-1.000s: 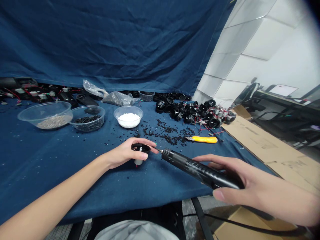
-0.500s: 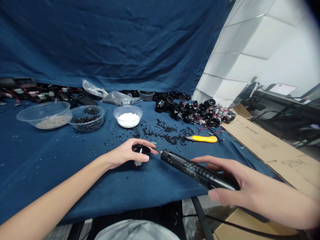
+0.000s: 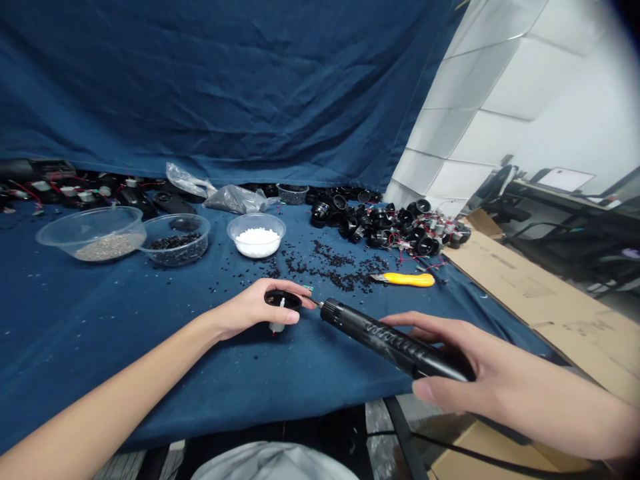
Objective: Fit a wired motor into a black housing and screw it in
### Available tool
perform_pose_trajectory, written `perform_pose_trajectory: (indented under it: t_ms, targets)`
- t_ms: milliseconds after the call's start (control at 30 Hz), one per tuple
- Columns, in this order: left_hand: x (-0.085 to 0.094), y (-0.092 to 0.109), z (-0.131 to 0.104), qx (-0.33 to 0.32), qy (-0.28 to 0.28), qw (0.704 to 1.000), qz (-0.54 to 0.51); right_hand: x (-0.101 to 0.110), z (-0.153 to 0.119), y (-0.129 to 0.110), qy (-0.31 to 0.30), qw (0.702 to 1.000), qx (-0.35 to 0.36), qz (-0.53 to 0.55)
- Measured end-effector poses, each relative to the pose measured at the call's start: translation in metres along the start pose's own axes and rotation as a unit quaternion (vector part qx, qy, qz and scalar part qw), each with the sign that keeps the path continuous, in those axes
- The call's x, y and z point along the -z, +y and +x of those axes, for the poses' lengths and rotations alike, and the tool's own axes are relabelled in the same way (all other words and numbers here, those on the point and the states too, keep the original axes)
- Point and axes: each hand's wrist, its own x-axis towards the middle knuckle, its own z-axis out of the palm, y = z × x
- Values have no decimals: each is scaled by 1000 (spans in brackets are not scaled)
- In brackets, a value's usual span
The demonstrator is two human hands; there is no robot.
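Between the thumb and fingers of my left hand (image 3: 260, 308) is a round black part (image 3: 283, 299) with a white motor-like piece (image 3: 277, 327) hanging under it. A small green board (image 3: 307, 289) shows by the fingertips. My right hand (image 3: 465, 367) is wrapped round a black electric screwdriver (image 3: 390, 337), which points left. Its thin bit reaches the edge of the round part near my left fingertips; exact contact is too small to tell.
Clear bowls hold beige bits (image 3: 90, 227), black screws (image 3: 175, 243) and white pieces (image 3: 257, 237). Loose black bits (image 3: 335, 267) and a yellow knife (image 3: 407, 279) lie before a pile of black housings (image 3: 375, 223). Cardboard (image 3: 525, 287) is at the right.
The screwdriver and my right hand have shifted very slightly left. My left hand keeps its hold on the round black part, nearly still.
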Motion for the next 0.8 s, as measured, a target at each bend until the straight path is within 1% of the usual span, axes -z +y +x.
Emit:
perform_pose_trajectory:
  t_ms: [233,433,800]
  targets:
    - [-1,0,-1,7,8,1000,-6,1,-1,0,-4,1000,7,9]
    - [0,0,-1,7,4,1000,5,1,-1,-1,-11,1000,4,5]
    - [-2,1,0,14,1,1000,10,0,1,-3,7,1000,21,-3]
